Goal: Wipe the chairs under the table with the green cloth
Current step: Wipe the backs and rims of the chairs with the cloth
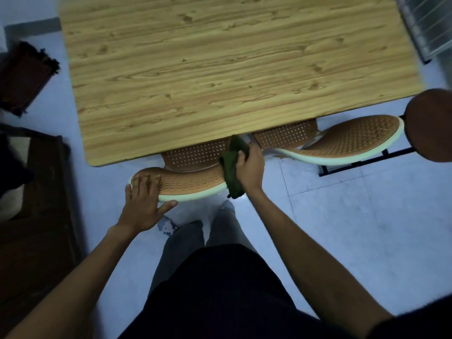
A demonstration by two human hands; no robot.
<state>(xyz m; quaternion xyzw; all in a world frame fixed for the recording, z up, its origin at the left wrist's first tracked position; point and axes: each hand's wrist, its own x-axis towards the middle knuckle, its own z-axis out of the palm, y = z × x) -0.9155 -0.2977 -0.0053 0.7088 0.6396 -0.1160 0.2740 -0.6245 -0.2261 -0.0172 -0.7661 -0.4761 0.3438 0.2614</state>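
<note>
Legs: the person's grey trousers (186,243) and dark top fill the bottom centre, feet on the pale floor (354,228) just short of the chairs.
Left hand (144,201): spread flat with fingers wide apart, holding nothing, palm resting on the left end of the near chair's backrest, thumb curled under the pale rim.
Right hand (249,167): closed around the green cloth, knuckles up, at the right end of the same backrest.
Green cloth (232,167): dark green, bunched in the right hand; one end hangs below the chair's rim, the other rises toward the table edge.
Near chair (188,182): orange-brown perforated backrest with a pale rim, curved; its perforated seat runs under the table edge. The cloth touches its right end.
Second chair (352,138): same make, just right of the first, also pushed under the table, backrest sweeping out to the right; a black frame bar shows beneath it.
Round brown seat (430,123): at the right edge, just beside the second chair's far end, partly cut off.
Table (220,57): light wood-grain top with rounded corners, filling the upper middle; its near edge overhangs both chair seats.
Dark wooden furniture (36,204): along the left side, too dim to identify.
Dark fringed mat (24,74): on the floor at upper left, well apart from the chairs.
</note>
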